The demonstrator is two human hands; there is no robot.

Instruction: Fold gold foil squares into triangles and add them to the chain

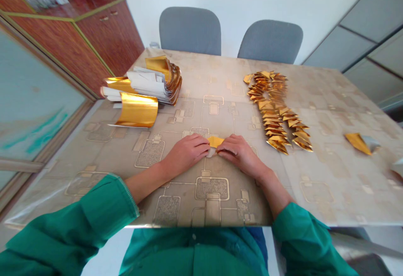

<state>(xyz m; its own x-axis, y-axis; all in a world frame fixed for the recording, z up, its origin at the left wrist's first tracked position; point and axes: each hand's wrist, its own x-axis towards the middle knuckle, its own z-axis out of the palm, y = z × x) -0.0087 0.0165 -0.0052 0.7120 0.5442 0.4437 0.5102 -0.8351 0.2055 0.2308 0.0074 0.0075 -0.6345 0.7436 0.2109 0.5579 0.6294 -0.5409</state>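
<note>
A small gold foil paper (215, 141) lies on the patterned table (176, 209) right in front of me. My left hand (185, 152) presses down on its left end with the fingers curled together. My right hand (239, 152) pinches and presses its right end. Both hands meet at the middle of the paper, and most of it is hidden under the fingers. To the right, several folded gold pieces (277, 110) lie in a long overlapping row.
A stack of gold and white sheets (151, 85) sits at the left, with one curled gold sheet (137, 110) in front of it. One loose folded gold piece (360, 143) lies at the far right. Two grey chairs (190, 30) stand behind the table; a wooden cabinet (94, 37) is at the left.
</note>
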